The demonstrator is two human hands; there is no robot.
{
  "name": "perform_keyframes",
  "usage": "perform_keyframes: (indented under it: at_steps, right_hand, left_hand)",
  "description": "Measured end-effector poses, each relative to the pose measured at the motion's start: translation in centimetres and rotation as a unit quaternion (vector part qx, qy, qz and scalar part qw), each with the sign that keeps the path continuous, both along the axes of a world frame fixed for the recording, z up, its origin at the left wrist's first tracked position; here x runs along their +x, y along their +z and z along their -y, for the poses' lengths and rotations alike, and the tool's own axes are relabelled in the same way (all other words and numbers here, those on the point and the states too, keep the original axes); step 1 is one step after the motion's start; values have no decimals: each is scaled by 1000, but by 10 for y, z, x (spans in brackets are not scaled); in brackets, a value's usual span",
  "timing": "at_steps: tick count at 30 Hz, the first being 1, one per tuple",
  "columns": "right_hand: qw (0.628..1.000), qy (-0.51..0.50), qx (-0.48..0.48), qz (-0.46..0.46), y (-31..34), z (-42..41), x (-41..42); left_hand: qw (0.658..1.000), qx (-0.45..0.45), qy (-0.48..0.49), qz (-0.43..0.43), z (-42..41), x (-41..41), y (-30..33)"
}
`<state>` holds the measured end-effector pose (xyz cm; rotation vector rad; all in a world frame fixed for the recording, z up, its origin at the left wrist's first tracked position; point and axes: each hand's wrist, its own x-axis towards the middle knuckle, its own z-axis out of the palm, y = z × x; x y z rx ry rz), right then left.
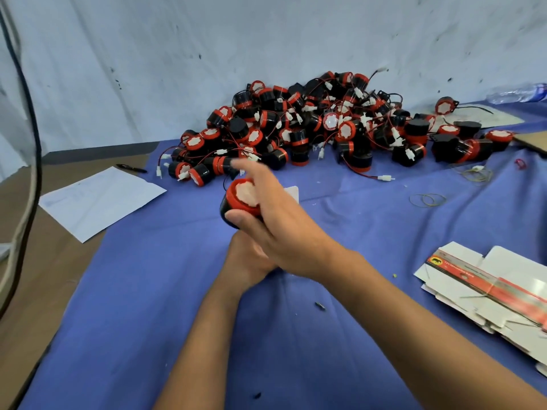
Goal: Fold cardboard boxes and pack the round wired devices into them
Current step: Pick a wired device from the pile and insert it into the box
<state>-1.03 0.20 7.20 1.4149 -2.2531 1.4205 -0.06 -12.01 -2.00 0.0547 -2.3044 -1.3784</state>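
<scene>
Right hand [275, 214]: grips one device [241, 199]
Left hand [247, 261]: mostly hidden, grip unclear
Device pile [325, 125]: large, unpacked
Flat boxes [485, 288]: unfolded
Progress: early, by my judgement

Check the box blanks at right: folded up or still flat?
Flat. The box blanks lie spread in a loose stack on the blue cloth, flaps out, none erected.

Round device [240, 199] in right hand [275, 229]
</scene>
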Motion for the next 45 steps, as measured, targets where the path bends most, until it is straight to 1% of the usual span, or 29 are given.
perform_keyframes:
  at_steps: [2, 4, 6, 8, 12, 16, 17, 20, 21, 23, 25, 27, 28, 30, 31, 34, 35, 36, 38, 39, 40, 41, 43, 45]
  right_hand:
    - [998, -32, 50, -14, -4, 0, -3]
    - [993, -86, 77, -36, -10, -8, -9]
    - [990, -94, 102, -24, -17, -18, -13]
    - [988, -94, 126, -1, -21, -28, -16]
    - [967, -144, 208, -34, -21, -34, -16]
    - [948, -171, 265, -42, -19, -22, -8]
    - [938, -179, 288, -70, -19, -20, -6]
    - [890, -198, 362, -195, -20, -17, 1]
    - [881, -208, 373, -203, -20, -18, 1]
    - [868, -238, 385, -204, -17, -20, 3]
    - [857, -247, 414, -181, -13, -22, 2]
    - [856, -238, 434, -146, -8, -24, 2]
    - [857, -235, 439, -132, -6, -25, 1]
    - [859, -234, 436, -130, -4, -29, 2]
    - [863, -250, 422, -123, -4, -32, 1]
    - [867, -344, 353, -73, 0, -51, -5]
    - [873, -355, 331, -56, 1, -56, -9]
    - [890, -346, 295, -32, 2, -59, -14]
    - [933, -307, 188, 9, 6, -57, -16]
    - [946, -291, 142, 7, 6, -52, -15]
    - [952, -283, 117, -8, 5, -47, -14]
    - [954, -279, 107, -26, 3, -42, -13]
    - [951, -279, 123, -56, -2, -34, -16]
    - [938, -281, 181, -92, -5, -26, -21]
  left_hand:
    - [998, 45, -24, 25, -2, -1, 1]
    - [997, 47, -49, 42, 3, 0, 3]
    - [997, 47, -53, 38, 8, 1, 5]
    - [996, 54, -53, 51, 9, 2, 6]
    - [993, 67, -44, 82, 10, 2, 7]
    - [991, 67, -72, 86, 11, 3, 7]
    - [991, 73, -76, 85, 12, 4, 7]
    - [987, 103, -85, 86, 11, 8, 9]
    - [986, 117, -88, 86, 10, 10, 10]
    - [982, 145, -88, 85, 8, 11, 13]
    - [979, 172, -69, 84, 4, 10, 15]
    - [979, 190, -20, 77, -5, 6, 14]
    - [980, 185, 13, 74, -10, 3, 12]
    - [983, 154, 65, 72, -18, 0, 10]
    - [983, 148, 80, 71, -21, -1, 9]
    - [982, 152, 91, 64, -23, 0, 14]
    - [982, 149, 94, 64, -23, -1, 15]
    - [983, 147, 95, 64, -22, -1, 15]
    - [983, 148, 89, 63, -22, -2, 15]
    - [983, 152, 86, 65, -22, -2, 14]
    - [982, 156, 85, 66, -22, -3, 14]
    - [981, 158, 85, 67, -22, -4, 14]
    - [981, 164, 81, 65, -22, -5, 12]
    - [980, 175, 73, 65, -21, -6, 12]
